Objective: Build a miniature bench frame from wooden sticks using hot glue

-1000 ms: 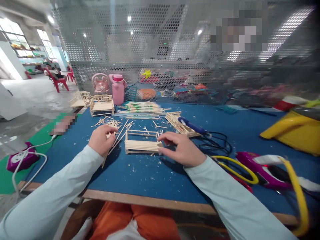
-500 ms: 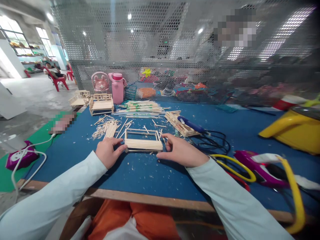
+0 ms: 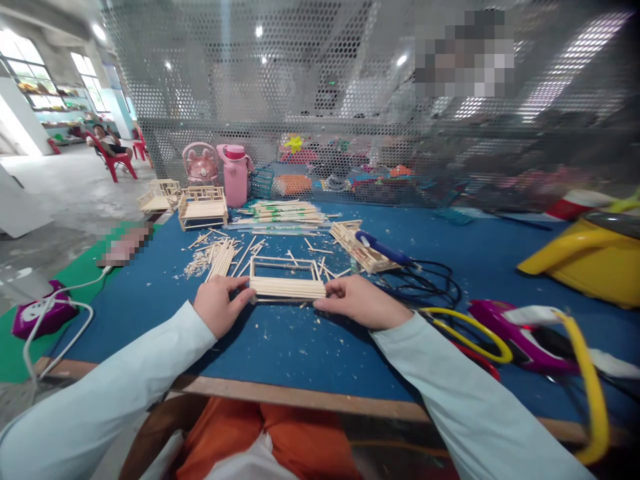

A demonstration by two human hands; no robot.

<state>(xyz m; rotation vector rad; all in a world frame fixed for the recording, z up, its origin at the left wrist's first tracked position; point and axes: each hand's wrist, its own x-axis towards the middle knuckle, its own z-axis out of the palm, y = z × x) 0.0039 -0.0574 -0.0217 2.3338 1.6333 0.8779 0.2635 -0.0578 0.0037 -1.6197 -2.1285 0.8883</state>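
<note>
A small frame built of pale wooden sticks (image 3: 287,283) rests on the blue table (image 3: 300,347) in front of me. My left hand (image 3: 220,303) grips its left end with thumb and fingers. My right hand (image 3: 357,301) pinches its right end. Loose sticks (image 3: 223,257) and wood shavings lie just behind my left hand.
A stick bundle (image 3: 285,213), two finished stick models (image 3: 203,208), a pink bottle (image 3: 236,175), a blue-handled tool (image 3: 383,250) on another stick piece with black cable, yellow and purple toys (image 3: 530,333) at right, a power strip (image 3: 37,317) at left. Mesh screen behind; a person sits far left.
My left hand left the loose sticks and came to the frame's left end. My right hand shifted from resting on the frame's right corner to pinching its end.
</note>
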